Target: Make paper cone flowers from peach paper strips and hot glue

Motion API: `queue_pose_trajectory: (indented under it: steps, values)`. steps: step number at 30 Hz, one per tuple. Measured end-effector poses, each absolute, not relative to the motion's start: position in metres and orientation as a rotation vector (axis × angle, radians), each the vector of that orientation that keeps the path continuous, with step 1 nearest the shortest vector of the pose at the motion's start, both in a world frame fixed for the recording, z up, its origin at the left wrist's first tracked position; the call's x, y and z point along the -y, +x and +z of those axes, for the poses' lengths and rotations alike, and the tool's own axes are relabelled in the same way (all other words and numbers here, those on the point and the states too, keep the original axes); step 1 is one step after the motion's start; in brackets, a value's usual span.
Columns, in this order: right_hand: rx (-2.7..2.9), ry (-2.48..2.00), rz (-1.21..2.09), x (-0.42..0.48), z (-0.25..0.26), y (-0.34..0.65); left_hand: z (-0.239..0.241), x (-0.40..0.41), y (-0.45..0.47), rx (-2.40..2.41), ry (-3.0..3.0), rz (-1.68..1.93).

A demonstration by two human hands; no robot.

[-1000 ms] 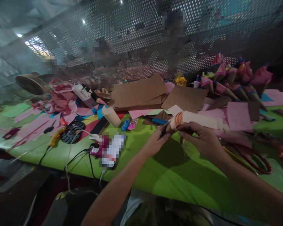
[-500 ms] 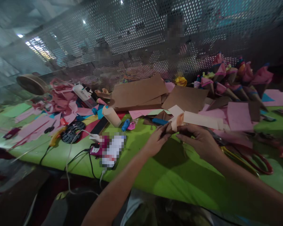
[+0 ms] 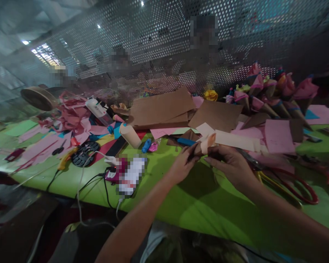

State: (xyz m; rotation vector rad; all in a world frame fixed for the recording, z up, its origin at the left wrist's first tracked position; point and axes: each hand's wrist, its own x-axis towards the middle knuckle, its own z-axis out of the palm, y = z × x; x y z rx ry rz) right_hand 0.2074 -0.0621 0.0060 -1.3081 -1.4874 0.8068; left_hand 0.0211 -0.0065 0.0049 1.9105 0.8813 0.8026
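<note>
A peach paper strip [image 3: 204,147], wrapped around a small brown paper piece [image 3: 197,149], is between my two hands over the green table. My left hand [image 3: 183,165] pinches the brown piece at its left end. From the other side, the curled fingers of my right hand [image 3: 231,160] close on the strip; its fingertips are partly in shadow. One loose end of the strip sticks up toward the right. Just behind lie cream paper strips [image 3: 235,140] and a blue-handled tool [image 3: 185,141]. Scissors with red and yellow handles [image 3: 293,182] rest beside my right forearm.
Brown cardboard sheets [image 3: 161,107] lie along the back, by a perforated screen [image 3: 164,47]. Paper-wrapped cones [image 3: 271,91] stand at the right. To the left are a phone [image 3: 133,175] on a cable, a yellow glue gun [image 3: 67,159], a tape roll [image 3: 131,135] and pink scraps [image 3: 74,113].
The loose end of the peach strip has turned up and to the right, now showing as a flatter flap. Both hands have stayed almost in place.
</note>
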Motion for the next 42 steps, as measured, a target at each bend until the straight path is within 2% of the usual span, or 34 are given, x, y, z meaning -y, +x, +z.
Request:
queue_pose_trajectory:
  steps: [10, 42]
  values:
    - [1.431, -1.24, 0.645, 0.066, 0.032, 0.205, -0.007, 0.004, 0.02, -0.753, 1.403, 0.783]
    - [1.442, -1.22, 0.723, 0.064, 0.034, 0.205, -0.004, 0.003, 0.017, -0.756, 1.388, 0.774]
